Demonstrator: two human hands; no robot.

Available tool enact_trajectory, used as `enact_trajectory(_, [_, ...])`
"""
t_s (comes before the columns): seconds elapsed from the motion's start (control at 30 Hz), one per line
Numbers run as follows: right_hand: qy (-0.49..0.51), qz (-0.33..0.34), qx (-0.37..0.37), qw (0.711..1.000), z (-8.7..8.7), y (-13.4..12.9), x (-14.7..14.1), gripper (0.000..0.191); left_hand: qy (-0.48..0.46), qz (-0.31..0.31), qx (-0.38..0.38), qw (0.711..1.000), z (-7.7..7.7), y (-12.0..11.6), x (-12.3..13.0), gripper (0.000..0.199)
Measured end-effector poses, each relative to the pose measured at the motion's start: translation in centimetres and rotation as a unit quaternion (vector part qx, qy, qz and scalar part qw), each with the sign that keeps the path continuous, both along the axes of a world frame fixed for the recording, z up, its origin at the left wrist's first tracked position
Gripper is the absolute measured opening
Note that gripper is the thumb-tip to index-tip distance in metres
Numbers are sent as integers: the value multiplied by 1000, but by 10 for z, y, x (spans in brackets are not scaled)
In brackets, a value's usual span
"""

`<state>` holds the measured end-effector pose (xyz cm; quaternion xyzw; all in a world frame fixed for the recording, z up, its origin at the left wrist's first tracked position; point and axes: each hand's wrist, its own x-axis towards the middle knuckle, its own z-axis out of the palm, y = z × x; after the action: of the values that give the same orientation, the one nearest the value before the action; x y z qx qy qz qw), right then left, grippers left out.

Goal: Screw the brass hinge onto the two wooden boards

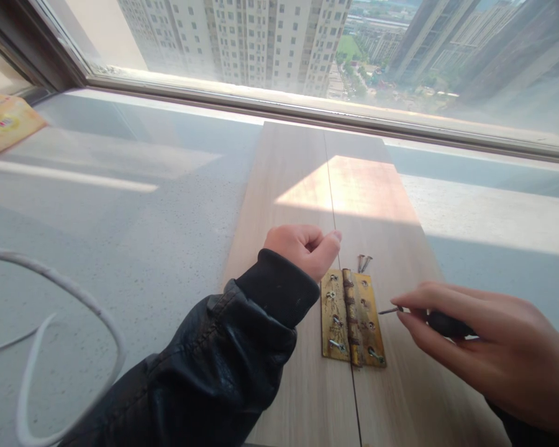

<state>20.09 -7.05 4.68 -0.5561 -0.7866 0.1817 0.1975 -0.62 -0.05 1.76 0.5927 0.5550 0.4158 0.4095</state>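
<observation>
A brass hinge [353,318] lies across the seam between two pale wooden boards [289,186]. Several screws stand or lean in its holes, most of them in the left leaf and one at the lower right. Just beyond its top edge, loose screws [364,264] lie on the right board. My left hand [304,247] rests closed above the hinge's upper left corner; what it holds, if anything, is hidden. To the right of the hinge, my right hand [479,335] pinches a screw [390,310] between thumb and forefinger, with a dark handle [449,325] tucked in the palm.
The boards lie on a speckled pale sill [177,217]. A white cable [81,298] loops at the left. An orange-yellow packet [9,123] sits at the far left. A window frame [205,102] runs along the back, with tall buildings outside.
</observation>
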Motion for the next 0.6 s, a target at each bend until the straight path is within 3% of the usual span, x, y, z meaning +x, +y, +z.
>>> enact_trajectory(0.1, [-96,-85,22,991,-5,11,10,20,2,-2,1,1000,0,0,0,49])
enact_trajectory(0.23, [-129,-171,38,976,-21,22,17,28,5,-3,0,1000,0,0,0,49])
enact_trajectory(0.43, [-132,-135,85,978,-39,25,13,26,6,-7,2,1000,0,0,0,48])
enact_trajectory(0.6, [-125,-107,75,984,-38,23,7,27,2,-7,2,1000,-1,0,0,48])
